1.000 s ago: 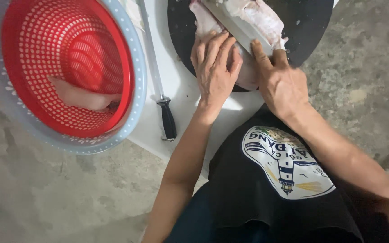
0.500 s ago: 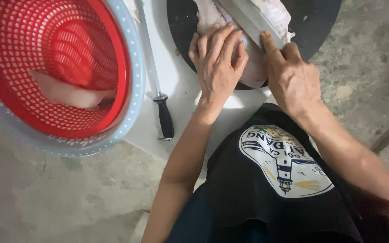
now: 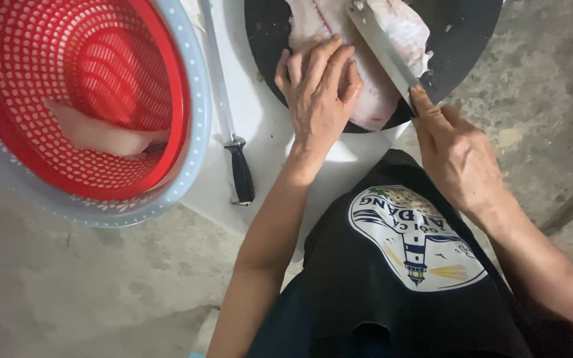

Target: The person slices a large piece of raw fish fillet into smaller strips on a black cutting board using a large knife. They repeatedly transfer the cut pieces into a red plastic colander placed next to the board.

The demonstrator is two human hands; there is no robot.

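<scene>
Slicing pale fish fillet [image 3: 392,40] on round black board [image 3: 465,40].
Left hand [image 3: 316,99] flat, open on fillet; right hand [image 3: 455,149] closed around knife [image 3: 382,43], at 4 o'clock.

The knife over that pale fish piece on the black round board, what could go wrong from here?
1. The left hand lies flat on the pale fish piece right beside the steel knife blade; a slip could nick its fingers.
2. The black round cutting board overhangs the white table edge, so pressing down might tip it.
3. The right hand grips close to the blade.
</scene>
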